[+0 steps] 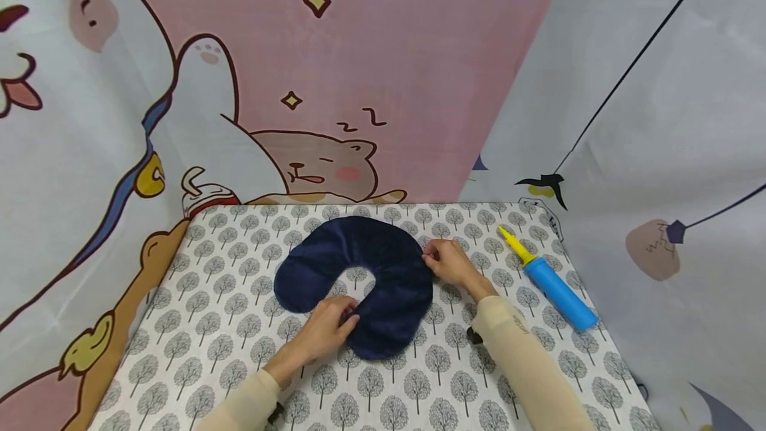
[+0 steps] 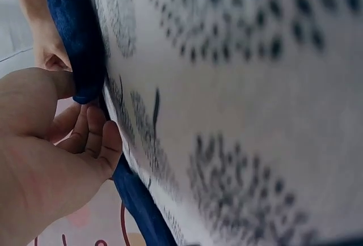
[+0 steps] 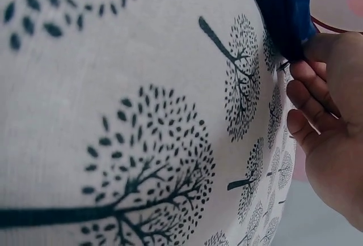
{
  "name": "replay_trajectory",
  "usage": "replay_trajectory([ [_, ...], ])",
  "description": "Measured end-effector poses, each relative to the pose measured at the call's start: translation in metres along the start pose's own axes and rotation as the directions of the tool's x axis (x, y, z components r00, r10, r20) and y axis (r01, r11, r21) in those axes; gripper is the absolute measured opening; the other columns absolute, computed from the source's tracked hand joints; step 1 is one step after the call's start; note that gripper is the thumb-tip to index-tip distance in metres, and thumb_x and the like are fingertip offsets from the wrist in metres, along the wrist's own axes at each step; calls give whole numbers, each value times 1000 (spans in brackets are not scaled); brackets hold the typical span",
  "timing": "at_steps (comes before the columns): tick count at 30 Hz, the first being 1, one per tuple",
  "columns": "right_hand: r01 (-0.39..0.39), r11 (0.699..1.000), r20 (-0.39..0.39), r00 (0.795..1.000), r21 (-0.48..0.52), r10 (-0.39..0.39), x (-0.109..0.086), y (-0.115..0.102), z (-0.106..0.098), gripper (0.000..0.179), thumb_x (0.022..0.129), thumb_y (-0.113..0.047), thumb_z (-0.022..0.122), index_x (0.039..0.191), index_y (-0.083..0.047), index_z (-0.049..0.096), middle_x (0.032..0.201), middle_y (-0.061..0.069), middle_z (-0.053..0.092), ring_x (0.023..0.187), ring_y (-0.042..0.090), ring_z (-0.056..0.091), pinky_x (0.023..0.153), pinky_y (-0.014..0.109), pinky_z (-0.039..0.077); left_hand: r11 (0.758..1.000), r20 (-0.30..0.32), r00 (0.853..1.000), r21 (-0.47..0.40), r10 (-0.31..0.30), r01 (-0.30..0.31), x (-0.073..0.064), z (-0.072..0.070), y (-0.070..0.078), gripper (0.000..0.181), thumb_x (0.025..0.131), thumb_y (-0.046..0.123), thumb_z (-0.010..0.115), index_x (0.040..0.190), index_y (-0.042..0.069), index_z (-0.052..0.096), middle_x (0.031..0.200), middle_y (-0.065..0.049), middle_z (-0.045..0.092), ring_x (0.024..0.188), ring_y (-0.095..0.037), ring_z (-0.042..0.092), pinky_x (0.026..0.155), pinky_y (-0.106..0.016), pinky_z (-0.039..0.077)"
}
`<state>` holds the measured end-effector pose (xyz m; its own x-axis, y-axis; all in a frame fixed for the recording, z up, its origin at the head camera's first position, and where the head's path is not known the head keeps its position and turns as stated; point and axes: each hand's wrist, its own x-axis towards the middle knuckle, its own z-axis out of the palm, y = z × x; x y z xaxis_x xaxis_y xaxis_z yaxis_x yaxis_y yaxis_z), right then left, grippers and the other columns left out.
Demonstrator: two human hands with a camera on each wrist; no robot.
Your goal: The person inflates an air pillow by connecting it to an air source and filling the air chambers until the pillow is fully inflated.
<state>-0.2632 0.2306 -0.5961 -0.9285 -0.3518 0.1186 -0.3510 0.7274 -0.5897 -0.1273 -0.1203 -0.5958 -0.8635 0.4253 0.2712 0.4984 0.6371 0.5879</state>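
Note:
A dark navy U-shaped neck pillow, looking rather flat, lies on the table with its opening toward the lower left. My left hand pinches the inner edge of its near arm; in the left wrist view the thumb is over the navy fabric and the other fingers curl under it. At the pillow's outer right edge, my right hand grips the rim between thumb and fingertips. The right wrist view shows that hand at the edge of the blue fabric.
A blue hand pump with a yellow nozzle lies on the right side of the table. The tablecloth has a tree print. Cartoon-printed curtains stand behind the table and along both sides.

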Motion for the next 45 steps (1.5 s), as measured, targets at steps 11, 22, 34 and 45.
replay_trajectory([
  [11, 65, 998, -25, 998, 7, -65, -19, -7, 1, 14, 101, -10, 78, 91, -16, 73, 77, -5, 66, 66, 3, 53, 68, 26, 47, 999, 15, 999, -1, -35, 35, 2, -23, -26, 11, 103, 5, 78, 113, 8, 81, 100, -2, 77, 84, -12, 67, 75, -28, 55],
  [22, 170, 985, -50, 984, 6, -170, -49, -30, 9, 16, 96, -5, 81, 89, -17, 73, 81, -7, 65, 72, -1, 53, 66, 22, 49, 996, -19, 997, -58, 70, -71, -2, -50, -60, 7, 105, 6, 76, 111, 7, 80, 97, -2, 72, 83, -5, 61, 71, -28, 52],
  [34, 230, 968, -110, 964, -102, -241, -76, -59, 33, 16, 90, -10, 84, 88, -19, 71, 82, -9, 65, 75, 0, 55, 67, 20, 49, 997, 231, 972, -46, -50, 63, -4, -90, -67, 4, 105, 6, 78, 109, 7, 80, 94, 1, 72, 82, -1, 60, 73, -25, 53],
  [45, 236, 971, -141, 961, -41, -239, -81, -54, 31, 9, 95, -7, 84, 100, -13, 77, 95, -3, 73, 85, 7, 67, 77, 28, 59, 998, 127, 991, 48, -33, 28, -4, -82, -55, 26, 102, 7, 82, 126, 1, 78, 107, -8, 75, 94, -19, 69, 83, -35, 59],
])
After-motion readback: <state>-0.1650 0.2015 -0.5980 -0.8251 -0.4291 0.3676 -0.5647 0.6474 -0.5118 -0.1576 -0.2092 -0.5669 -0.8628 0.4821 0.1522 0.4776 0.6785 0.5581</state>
